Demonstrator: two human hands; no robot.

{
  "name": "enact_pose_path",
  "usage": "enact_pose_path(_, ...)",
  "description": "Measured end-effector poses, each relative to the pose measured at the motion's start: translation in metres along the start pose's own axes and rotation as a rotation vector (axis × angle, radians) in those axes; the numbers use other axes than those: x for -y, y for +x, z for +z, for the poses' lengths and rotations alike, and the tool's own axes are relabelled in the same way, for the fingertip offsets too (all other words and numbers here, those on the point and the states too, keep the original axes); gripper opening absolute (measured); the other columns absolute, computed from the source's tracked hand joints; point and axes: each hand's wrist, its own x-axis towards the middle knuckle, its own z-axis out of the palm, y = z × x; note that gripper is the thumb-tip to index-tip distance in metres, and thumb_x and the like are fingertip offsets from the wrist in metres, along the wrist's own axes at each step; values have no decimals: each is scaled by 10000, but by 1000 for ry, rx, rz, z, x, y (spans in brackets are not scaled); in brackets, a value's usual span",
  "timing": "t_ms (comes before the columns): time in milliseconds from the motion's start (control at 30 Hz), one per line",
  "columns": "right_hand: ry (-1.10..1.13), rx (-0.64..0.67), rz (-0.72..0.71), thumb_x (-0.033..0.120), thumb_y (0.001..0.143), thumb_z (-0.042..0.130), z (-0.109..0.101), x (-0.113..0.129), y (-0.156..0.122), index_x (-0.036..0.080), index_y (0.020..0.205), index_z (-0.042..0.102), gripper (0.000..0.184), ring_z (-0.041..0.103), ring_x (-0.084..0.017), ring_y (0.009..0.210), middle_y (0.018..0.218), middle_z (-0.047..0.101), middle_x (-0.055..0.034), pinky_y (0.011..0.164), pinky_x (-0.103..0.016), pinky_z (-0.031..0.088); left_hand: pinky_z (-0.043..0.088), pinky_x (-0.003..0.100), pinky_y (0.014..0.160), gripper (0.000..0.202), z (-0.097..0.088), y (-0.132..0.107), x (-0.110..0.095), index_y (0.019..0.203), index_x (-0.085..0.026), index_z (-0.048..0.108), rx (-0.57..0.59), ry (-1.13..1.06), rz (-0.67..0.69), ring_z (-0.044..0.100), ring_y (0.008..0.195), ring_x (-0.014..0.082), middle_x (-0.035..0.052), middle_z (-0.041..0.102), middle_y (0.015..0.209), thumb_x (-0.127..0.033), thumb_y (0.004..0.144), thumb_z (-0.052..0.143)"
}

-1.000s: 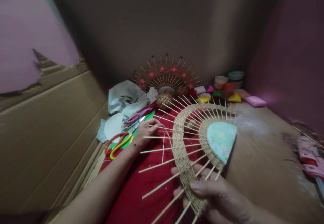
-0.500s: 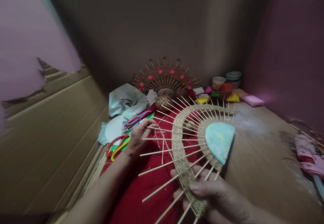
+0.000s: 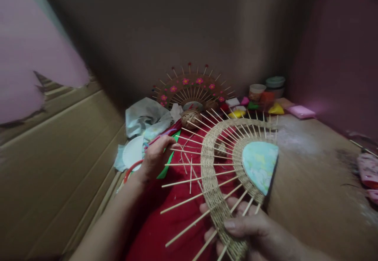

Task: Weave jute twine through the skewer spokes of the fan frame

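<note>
A half-round woven fan point(image 3: 208, 162), with thin wooden sticks radiating from a pale blue floral half-disc point(image 3: 260, 164), is tilted in front of me. My right hand point(image 3: 254, 225) is closed on its lower woven band, thumb on top and fingers behind. To the left of the fan, my left hand point(image 3: 155, 154) is closed in a pinch near the stick tips. A thin strand of twine point(image 3: 193, 170) runs from its fingertips to the woven band. The fingertips are partly turned away.
Behind stands a fan with pink flowers point(image 3: 185, 81). Near it lie a twine ball point(image 3: 191, 118), grey cloth point(image 3: 146, 113), a white half-disc point(image 3: 132, 152) and yellow packets point(image 3: 276, 108). Red cloth point(image 3: 165, 206) lies below; cardboard point(image 3: 59, 162) rises at left.
My left hand has turned and shifted slightly left, now covering most of the scissors' handles. My right hand keeps its hold on the fan, which has barely moved.
</note>
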Motion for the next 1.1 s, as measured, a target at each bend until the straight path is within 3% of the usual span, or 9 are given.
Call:
enact_pose_path(100,-5,8,20,84,660,596,-2,0,0,103,1009,615,350,601,-127,598,620,615,-26,691,-267,437,430,243,687,178,1,0,1,978,-200,536,-77,-73,-74,539,684,126,14,571,770,-277,818,543)
enact_pose_path(200,13,17,12,86,666,589,-3,-1,0,108,1013,616,349,597,-127,587,638,624,-27,696,-280,437,439,251,705,311,0,2,3,1133,-215,521,-60,-142,-63,559,738,134,29,587,834,-258,825,534)
enact_pose_path(367,27,17,18,87,658,601,-1,0,0,109,1000,618,344,603,-129,645,701,639,-40,705,-274,440,425,243,691,170,-10,12,-1,939,-217,646,24,-65,72,547,759,130,41,578,844,-216,834,512)
enact_pose_path(500,8,-4,28,100,638,631,0,1,0,104,1002,612,364,613,-145,693,721,636,-48,707,-274,443,421,247,714,134,-20,28,-3,868,-210,648,151,-152,54,539,764,127,33,574,827,-229,823,524)
enact_pose_path(633,-11,4,29,129,650,624,0,1,0,98,1049,594,401,605,-137,620,652,623,-36,676,-269,447,435,259,674,164,-26,47,2,745,-187,655,352,-387,-155,543,703,134,36,591,757,-297,794,544)
enact_pose_path(800,-45,46,27,131,663,607,-2,2,1,86,1086,570,427,618,-143,631,676,637,-50,678,-270,447,460,272,584,125,-21,59,14,668,-151,664,623,-775,-533,565,559,136,58,624,606,-267,698,630)
enact_pose_path(933,-43,91,7,141,641,619,-8,-2,4,82,1090,570,456,605,-122,561,681,648,-49,633,-254,453,464,270,464,93,-10,58,19,591,-117,633,615,-1088,-801,548,460,141,45,567,491,-202,606,669)
enact_pose_path(1100,-20,123,6,157,606,647,-11,-6,7,75,1066,585,472,637,-146,611,609,641,-42,615,-234,467,434,229,408,174,10,49,12,573,-128,580,519,-1254,-789,478,418,92,2,512,494,-266,599,683)
